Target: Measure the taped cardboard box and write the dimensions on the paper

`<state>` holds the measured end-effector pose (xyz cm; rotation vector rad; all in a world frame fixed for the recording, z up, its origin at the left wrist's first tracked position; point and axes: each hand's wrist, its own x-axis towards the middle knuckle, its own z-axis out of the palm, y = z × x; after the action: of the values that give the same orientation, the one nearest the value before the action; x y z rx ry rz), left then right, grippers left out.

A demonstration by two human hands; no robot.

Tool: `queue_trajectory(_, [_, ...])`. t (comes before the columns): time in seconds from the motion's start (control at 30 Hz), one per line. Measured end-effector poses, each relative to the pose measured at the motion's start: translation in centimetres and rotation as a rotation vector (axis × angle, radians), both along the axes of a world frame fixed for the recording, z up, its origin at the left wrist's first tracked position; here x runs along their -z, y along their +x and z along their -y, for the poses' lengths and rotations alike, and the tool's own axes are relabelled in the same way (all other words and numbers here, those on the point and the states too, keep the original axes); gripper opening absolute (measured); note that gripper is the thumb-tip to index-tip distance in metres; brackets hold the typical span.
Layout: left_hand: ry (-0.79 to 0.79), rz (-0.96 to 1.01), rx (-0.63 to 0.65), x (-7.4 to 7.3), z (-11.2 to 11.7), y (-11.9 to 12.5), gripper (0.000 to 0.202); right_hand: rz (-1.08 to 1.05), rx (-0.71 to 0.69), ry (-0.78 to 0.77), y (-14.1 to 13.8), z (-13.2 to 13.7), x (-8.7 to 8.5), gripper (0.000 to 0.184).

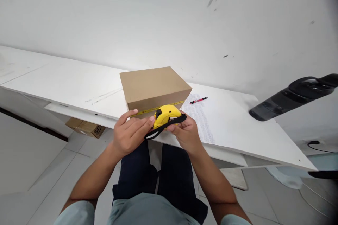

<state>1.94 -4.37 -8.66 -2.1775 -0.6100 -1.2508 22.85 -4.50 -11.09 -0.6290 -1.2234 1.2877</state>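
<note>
A yellow tape measure with a black wrist strap is held in front of a brown cardboard box. My right hand is closed around the right end of its case and the strap. My left hand has its fingertips pressed on the left side of the case, while one finger reaches out toward the box's lower left edge. The yellow blade runs across the front face of the box, partly hidden behind the case. The box sits closed on the white table.
Right of the box, a red and black pen lies on a printed paper sheet. A dark bottle stands farther right. A plain wall rises behind the table. Below, at left, another cardboard box shows under the shelf.
</note>
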Motion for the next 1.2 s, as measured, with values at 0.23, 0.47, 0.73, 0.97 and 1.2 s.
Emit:
queue_trajectory(0.23, [0.083,0.079,-0.222,-0.2,-2.9,-7.1,0.042,-0.102,0.311,0.183,4.7,-4.9,-1.3,0.043])
queue_trajectory(0.47, [0.053,0.139,-0.327,1.4,-5.8,-10.8,0.036,-0.079,0.396,0.152,12.9,-14.0,-1.1,0.062])
queue_trajectory(0.73, [-0.060,0.073,-0.310,1.9,-5.5,-8.2,0.036,-0.099,0.203,-0.049,12.6,-17.4,0.2,0.066])
queue_trajectory(0.97, [-0.151,0.098,-0.258,2.5,-5.8,-7.1,0.044,-0.043,0.187,-0.030,12.9,-16.5,0.0,0.070])
queue_trajectory(1.2, [-0.109,0.109,-0.298,2.8,-5.9,-7.3,0.043,0.014,0.189,0.022,13.1,-16.4,-1.0,0.069])
